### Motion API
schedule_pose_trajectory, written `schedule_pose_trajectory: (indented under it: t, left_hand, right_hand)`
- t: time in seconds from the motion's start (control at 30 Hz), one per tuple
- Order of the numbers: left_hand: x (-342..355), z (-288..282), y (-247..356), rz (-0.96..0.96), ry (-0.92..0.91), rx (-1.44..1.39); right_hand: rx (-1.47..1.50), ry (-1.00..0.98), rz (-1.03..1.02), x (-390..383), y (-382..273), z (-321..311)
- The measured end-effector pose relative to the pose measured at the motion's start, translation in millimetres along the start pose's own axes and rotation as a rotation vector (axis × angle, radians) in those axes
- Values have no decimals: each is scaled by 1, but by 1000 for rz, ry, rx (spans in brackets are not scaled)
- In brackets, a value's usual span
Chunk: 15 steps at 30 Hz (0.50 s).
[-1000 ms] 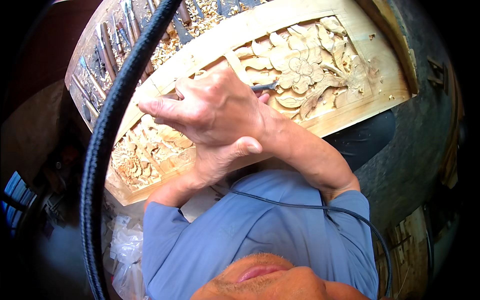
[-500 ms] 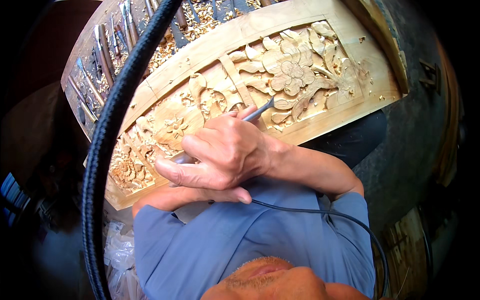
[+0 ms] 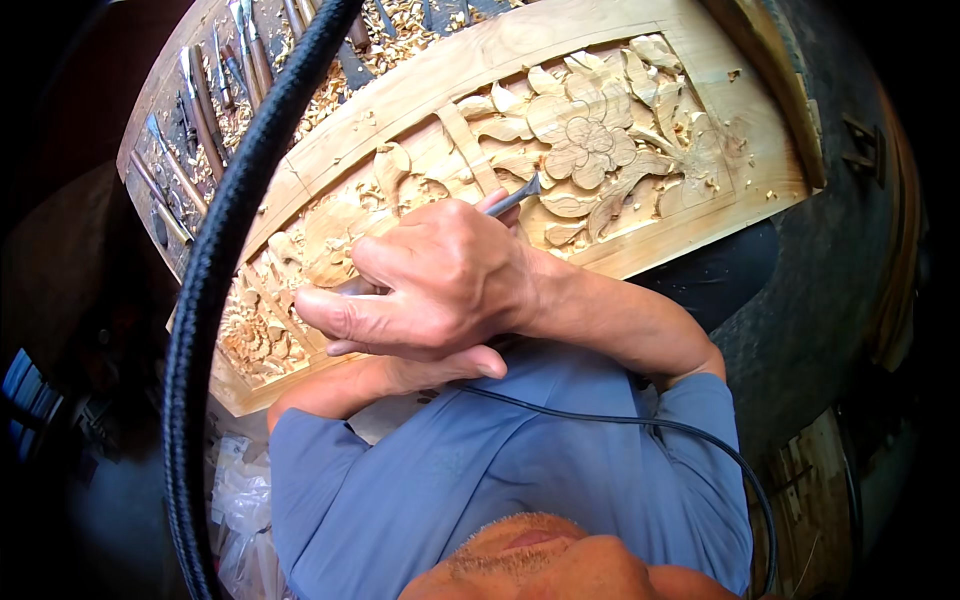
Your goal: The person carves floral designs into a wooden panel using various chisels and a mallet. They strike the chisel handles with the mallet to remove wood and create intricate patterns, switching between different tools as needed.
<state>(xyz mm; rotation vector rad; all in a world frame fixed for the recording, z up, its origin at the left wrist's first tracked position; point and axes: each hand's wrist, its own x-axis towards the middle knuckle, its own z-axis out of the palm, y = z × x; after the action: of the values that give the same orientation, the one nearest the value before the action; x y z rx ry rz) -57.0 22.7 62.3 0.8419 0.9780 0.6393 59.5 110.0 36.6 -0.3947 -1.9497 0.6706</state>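
Note:
My right hand (image 3: 440, 275) is closed around a wood chisel (image 3: 517, 195), its back facing up. The chisel's flared steel blade points right and away, at the carved leaves beside a large flower (image 3: 592, 150) on a pale wooden panel (image 3: 640, 262). Part of the handle shows between thumb and forefinger. My left hand (image 3: 478, 362) lies beneath the right one. Only its thumb shows plainly, stretched to the right; its other fingers are hidden. Fingertips show beside the chisel shaft, but I cannot tell which hand they belong to.
Several chisels (image 3: 205, 115) lie among wood shavings (image 3: 330, 105) on the workbench (image 3: 150, 100) at the far left. A black braided cable (image 3: 215, 250) crosses the left side of the view. A thin black cord (image 3: 600, 418) runs across my shirt. A clear plastic bag (image 3: 245, 500) is at lower left.
My hands have shifted slightly left with the chisel. Its tip has moved a little left and away across the leaves. The grip looks the same.

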Motion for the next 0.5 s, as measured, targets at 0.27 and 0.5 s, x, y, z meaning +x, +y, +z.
schedule_pose_trajectory:
  t: [0.27, 0.5]
  left_hand:
    - [7, -1, 1, 44, 10, 19]
    - [-1, -3, 5, -104, 8, -15]
  right_hand:
    - [-6, 50, 3, 2, 3, 5]
    - [-35, 30, -24, 1, 4, 2]
